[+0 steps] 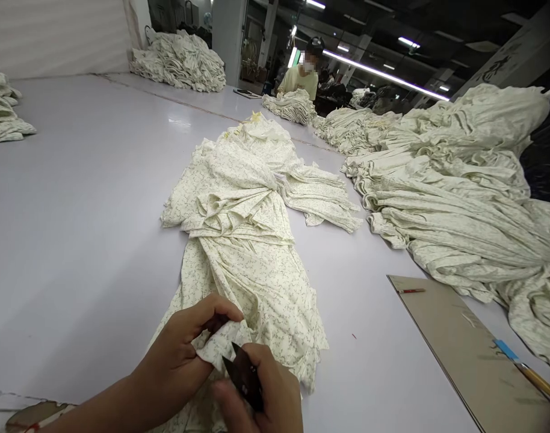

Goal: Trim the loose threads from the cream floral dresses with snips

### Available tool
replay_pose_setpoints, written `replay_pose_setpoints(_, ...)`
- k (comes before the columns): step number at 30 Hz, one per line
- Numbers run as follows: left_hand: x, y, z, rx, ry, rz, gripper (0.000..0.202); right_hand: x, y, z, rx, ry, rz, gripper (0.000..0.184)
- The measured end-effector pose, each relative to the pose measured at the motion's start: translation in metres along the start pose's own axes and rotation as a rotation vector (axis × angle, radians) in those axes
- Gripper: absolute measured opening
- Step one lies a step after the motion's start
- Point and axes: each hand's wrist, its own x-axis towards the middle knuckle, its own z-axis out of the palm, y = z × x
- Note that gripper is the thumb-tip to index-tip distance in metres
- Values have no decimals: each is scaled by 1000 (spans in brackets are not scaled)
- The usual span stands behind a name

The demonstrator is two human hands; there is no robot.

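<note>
My left hand [180, 349] pinches a small bunched edge of pale floral fabric [257, 276] between thumb and fingers. Close beside it, my right hand [268, 391] is closed around dark thread snips [244, 376]. The two pointed blades stand apart and face the pinched edge. Whether they touch the cloth I cannot tell. The fabric lies in a loose layered stack that runs away from me over the white table. Farther up, a gathered pile of the same print [243, 156] rests on the table, with folded strips [320, 195] on its right.
Large heaps of matching cloth [455, 192] cover the right side. A cardboard sheet [464, 361] holds a small red pen [411, 291] and a blue-and-yellow tool [528, 373]. More cloth piles [180, 60] sit at the back left. A person [302, 78] is beyond the table.
</note>
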Motion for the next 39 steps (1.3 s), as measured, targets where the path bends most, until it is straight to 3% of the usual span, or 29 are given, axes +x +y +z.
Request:
replay_pose_setpoints(4, 4, 5, -3, 41, 41, 41, 11, 16, 1, -12, 80, 20, -20, 4)
replay_pose_setpoints(6, 8, 7, -9, 58, -32, 23, 6, 26, 1, -23, 124, 61, 30, 7)
replay_pose_setpoints(10, 17, 8, -20, -127, -261, -241, 40, 33, 0, -40, 89, 91, 176, 20)
replay_pose_setpoints(14, 17, 5, -19, -316, -269, -401, 43, 21, -2, -43, 27, 46, 177, 21)
replay_pose_setpoints(20, 11, 8, -16, -226, -241, -292, 46, 8, -3, -33, -147, -87, -46, 20)
replay_pose_setpoints(30, 9, 9, -14, -143, -239, -251, 49, 10, -4, -19, -412, 103, -317, 12)
replay_pose_setpoints(34, 5, 10, -12, -44, -211, -233, 48, 10, -4, -22, -289, 39, -202, 17)
replay_pose_setpoints(36, -1, 9, -18, 146, -176, -127, 41, 10, -4, -29, -175, 35, -75, 21)
replay_pose_setpoints(39, -9, 0, -36, 428, -181, 41, 26, 12, -3, -45, -53, 137, 69, 22)
